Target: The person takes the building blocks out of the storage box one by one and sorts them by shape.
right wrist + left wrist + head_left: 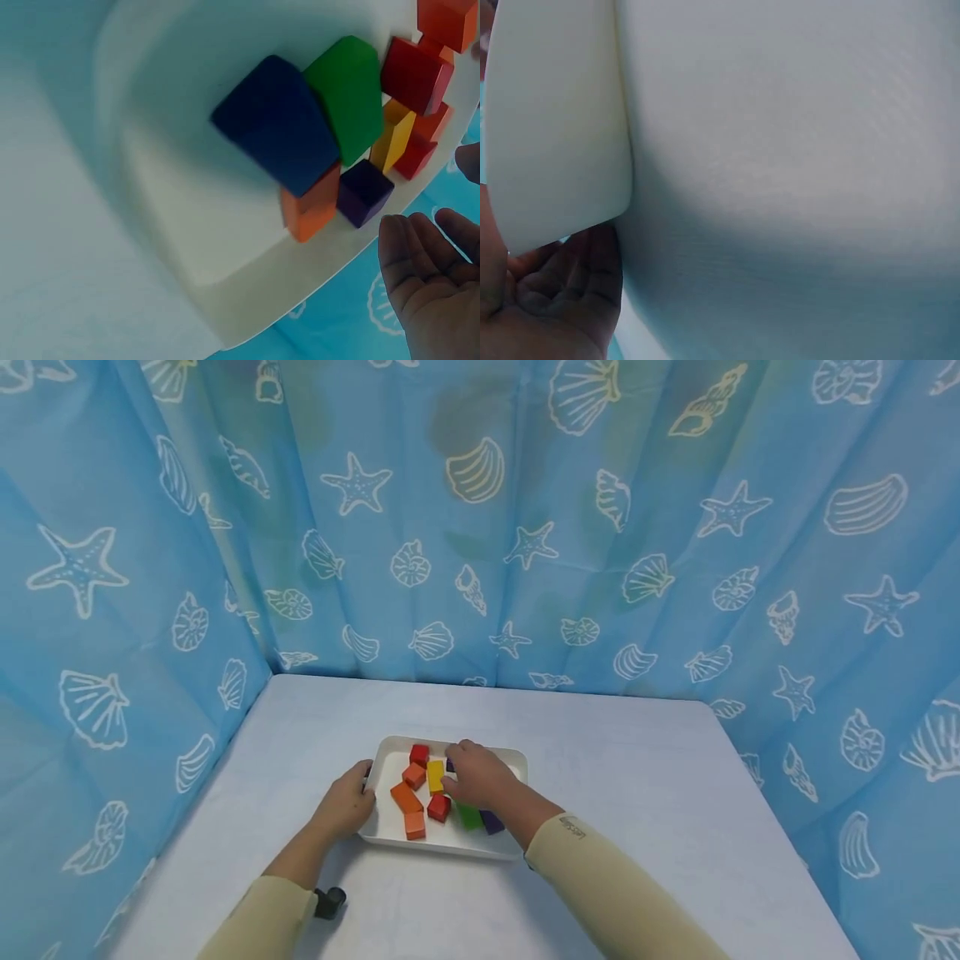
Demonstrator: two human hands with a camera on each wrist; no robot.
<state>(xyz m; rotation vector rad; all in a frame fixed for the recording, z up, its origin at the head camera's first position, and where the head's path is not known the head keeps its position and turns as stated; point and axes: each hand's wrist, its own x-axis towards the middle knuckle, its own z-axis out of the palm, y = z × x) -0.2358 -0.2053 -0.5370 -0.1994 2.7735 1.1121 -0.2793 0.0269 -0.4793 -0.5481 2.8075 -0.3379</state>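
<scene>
Partly hidden — blocks [438,777] under right hand [480,777]

A pale bluish-white tabletop [645,777] fills the lower part of the head view, its far edge running straight and its far corners rounded. A blue curtain [480,527] printed with white starfish and seashells hangs in soft folds close around it on three sides, at the back, left and right. The light is even and soft, with only faint shadows.
</scene>
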